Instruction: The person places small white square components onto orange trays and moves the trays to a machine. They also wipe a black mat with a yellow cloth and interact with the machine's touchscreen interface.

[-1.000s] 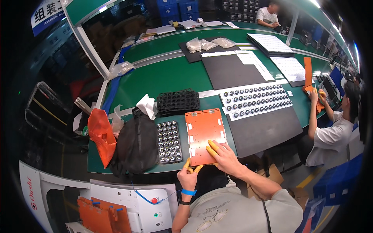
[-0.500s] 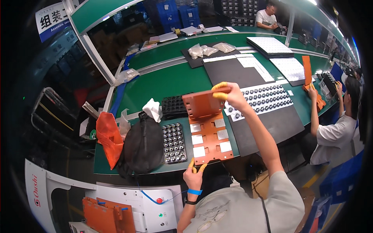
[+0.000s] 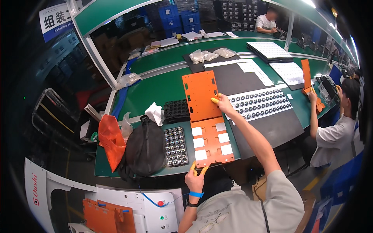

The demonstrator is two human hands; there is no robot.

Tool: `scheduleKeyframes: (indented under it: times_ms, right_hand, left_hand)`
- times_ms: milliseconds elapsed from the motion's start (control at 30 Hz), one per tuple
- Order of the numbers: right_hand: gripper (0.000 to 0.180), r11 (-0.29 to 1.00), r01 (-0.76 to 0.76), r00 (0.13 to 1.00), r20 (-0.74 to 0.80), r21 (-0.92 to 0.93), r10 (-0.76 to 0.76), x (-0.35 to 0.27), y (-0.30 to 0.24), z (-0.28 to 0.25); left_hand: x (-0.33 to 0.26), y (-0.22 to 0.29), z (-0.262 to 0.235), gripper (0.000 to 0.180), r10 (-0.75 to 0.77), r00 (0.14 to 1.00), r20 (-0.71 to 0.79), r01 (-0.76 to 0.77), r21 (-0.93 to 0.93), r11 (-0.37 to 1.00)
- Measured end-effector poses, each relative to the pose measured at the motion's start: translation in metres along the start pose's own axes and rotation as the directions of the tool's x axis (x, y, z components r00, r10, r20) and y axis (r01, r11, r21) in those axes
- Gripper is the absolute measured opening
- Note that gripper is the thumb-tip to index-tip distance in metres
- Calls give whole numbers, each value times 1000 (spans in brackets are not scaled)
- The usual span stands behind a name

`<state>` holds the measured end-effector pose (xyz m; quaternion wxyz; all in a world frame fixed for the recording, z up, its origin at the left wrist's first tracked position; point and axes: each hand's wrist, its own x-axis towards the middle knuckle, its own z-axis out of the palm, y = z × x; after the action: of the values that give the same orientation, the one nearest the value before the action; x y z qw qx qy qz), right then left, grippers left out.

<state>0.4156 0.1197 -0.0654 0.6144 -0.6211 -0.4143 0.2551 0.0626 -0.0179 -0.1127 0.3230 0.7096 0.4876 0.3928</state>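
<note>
Hinged orange plate fixture point(image 3: 206, 117), one, open on the green counter point(image 3: 104, 165), right of a black tray point(image 3: 187, 155) of round silver-and-black parts point(image 3: 176, 145). Right hand point(image 3: 223, 104): clamped on right edge of raised lid point(image 3: 200, 93). Left hand point(image 3: 194, 180): fingertips apart near front edge of base point(image 3: 211, 136); contact unclear. Hazard: grip slipping could drop lid, jarring white square inserts point(image 3: 200, 155).

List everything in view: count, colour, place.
Bench: 1, green, centre
Hinged fixture: 1, orange, open on bench
Squares: 6, white, on fixture's near half
Parts tray: 1, black, left of fixture
Backpack: 1, black, left of parts tray
Bag: 1, orange, left of backpack
Crumpled cloth: 1, white, by backpack
Round parts: many, dark, right of fixture
Pouches: several, pale, beyond fixture
Crates: several, blue, background
Co-workers: at least 2, pale shirts, right and far
Left hand: 1, yellow finger covers, fixture's near edge
Right hand: 1, yellow finger covers, holding fixture's lid
</note>
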Motion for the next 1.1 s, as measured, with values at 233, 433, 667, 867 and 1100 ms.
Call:
scheduleKeyframes:
  times_ms: [233, 433, 667, 867, 1100]
  right_hand:
    - [37, 996, -89, 993, -71, 8, 89, -2, 19, 4]
    - [50, 866, -74, 989, -149, -495, -1, -22, 4, 2]
    - [40, 641, 20, 974, -129, -767, -184, -111, -27, 2]
    - [40, 552, -178, 984, -145, -814, 103, -152, -26, 4]
    - [30, 687, -190, 982, -146, -701, 122, -154, -27, 4]
  left_hand:
    - [1, -4, 2, 58, 35, 999, -30, -36, -13, 999]
    - [1, -3, 1, 59, 37, 999, -27, -38, -14, 999]
    - [1, -11, 2, 61, 19, 1000, 24, -21, 79, 997]
    - [5, -14, 3, 61, 79, 997, 17, -78, -4, 997]
    - [6, -16, 2, 60, 80, 996, 33, -80, 0, 997]
